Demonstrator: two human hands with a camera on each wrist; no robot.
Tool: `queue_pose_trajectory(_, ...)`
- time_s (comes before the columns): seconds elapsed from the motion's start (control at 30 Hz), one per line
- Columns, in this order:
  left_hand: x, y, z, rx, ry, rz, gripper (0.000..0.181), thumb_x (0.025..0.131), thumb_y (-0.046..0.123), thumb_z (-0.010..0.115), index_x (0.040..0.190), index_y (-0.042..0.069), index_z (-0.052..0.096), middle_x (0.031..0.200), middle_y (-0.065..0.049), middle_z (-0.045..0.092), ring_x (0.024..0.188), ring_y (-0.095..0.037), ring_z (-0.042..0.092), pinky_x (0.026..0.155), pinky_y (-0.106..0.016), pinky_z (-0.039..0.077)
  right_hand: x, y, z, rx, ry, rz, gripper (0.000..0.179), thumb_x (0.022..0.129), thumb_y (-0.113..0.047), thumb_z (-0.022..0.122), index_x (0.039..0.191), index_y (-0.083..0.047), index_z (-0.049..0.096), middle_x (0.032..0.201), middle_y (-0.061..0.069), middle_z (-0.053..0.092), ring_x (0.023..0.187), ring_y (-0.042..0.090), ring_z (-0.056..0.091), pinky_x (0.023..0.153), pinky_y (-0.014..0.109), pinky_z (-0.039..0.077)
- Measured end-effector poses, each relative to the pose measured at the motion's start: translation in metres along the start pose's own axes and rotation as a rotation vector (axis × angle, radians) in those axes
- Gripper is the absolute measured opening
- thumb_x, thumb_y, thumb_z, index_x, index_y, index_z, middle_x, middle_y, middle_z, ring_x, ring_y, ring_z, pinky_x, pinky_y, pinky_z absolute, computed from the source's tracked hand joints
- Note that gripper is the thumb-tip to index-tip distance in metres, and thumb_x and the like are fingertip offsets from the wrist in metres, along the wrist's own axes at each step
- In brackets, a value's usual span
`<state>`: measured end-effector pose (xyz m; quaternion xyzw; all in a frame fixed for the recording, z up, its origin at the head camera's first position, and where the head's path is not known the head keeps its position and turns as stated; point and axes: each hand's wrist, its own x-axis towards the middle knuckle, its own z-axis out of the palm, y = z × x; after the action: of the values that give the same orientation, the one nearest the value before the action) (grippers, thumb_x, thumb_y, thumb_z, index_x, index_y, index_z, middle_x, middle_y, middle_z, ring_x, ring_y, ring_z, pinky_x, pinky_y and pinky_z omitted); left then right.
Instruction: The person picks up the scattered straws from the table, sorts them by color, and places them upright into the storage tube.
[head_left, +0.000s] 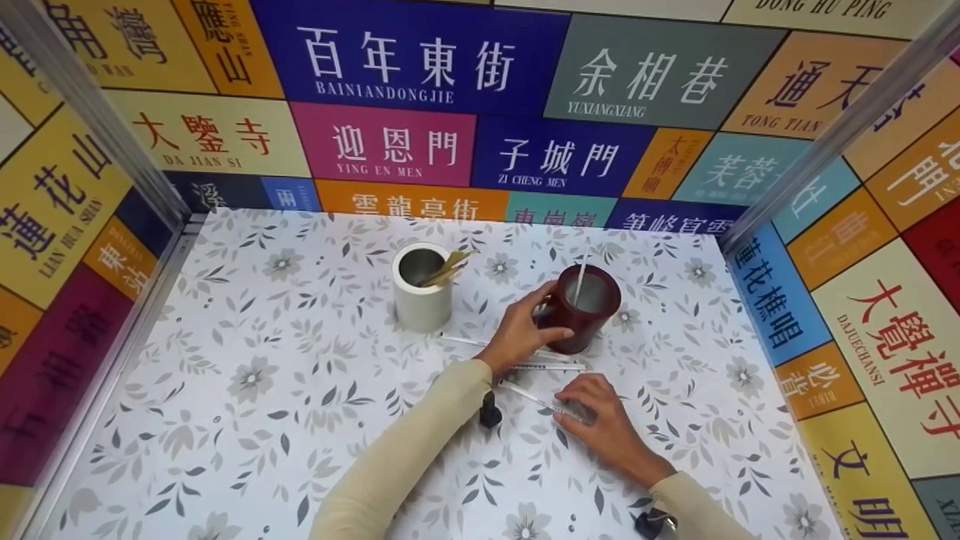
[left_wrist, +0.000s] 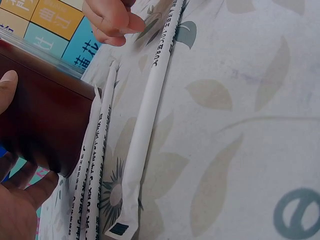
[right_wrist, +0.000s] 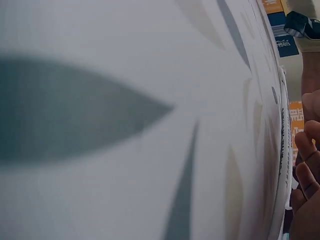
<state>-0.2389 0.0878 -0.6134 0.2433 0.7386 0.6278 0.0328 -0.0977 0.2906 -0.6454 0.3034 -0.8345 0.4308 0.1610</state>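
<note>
My left hand (head_left: pixel 529 330) grips the side of a dark red cylindrical cup (head_left: pixel 568 330), which tilts slightly. A thin white stick (head_left: pixel 583 274) stands in this cup. Three paper-wrapped drinking straws with black print lie on the table below the left hand. The nearest straw (left_wrist: pixel 150 110) has one end by my right hand (head_left: pixel 600 420). Its fingers are loosely bent, with the thumb apart from the fingertips and the straw's end between them. In the left wrist view, the other two straws (left_wrist: pixel 100 150) lie side by side along the cup's base.
A white cylindrical cup (head_left: pixel 421 307) holding several tan sticks (head_left: pixel 450 266) stands to the left of the red cup. The table (head_left: pixel 300 435) has a floral cover. Panels with printed signs (head_left: pixel 382 142) rise behind it and at both sides, with metal posts at the corners.
</note>
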Motion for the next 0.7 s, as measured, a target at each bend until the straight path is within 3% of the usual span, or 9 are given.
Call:
queue_pose_trajectory(0.27, 0.001, -0.001, 0.0, -0.001, -0.003, -0.006, 0.087, 0.091, 0.021, 0.094, 0.167, 0.018, 0.05, 0.155, -0.001, 0.064, 0.14, -0.013, 0.059, 0.118, -0.031, 0.051, 0.001, 0.005, 0.001, -0.182, -0.075, -0.101, 0.032, 0.083, -0.01, 0.096, 0.112, -0.01, 0.082, 0.112, 0.003, 0.072, 0.116, 0.033, 0.06, 0.105, 0.04, 0.039)
queue_pose_trajectory(0.7, 0.001, 0.0, 0.0, 0.007, -0.002, -0.02, 0.087, 0.091, 0.021, 0.094, 0.167, 0.019, 0.05, 0.155, -0.001, 0.064, 0.141, -0.012, 0.058, 0.119, -0.031, 0.05, 0.011, -0.008, -0.001, -0.354, -0.198, -0.069, 0.015, 0.092, -0.011, 0.09, 0.106, -0.012, 0.084, 0.106, 0.0, 0.072, 0.107, 0.025, 0.059, 0.089, 0.044, 0.046)
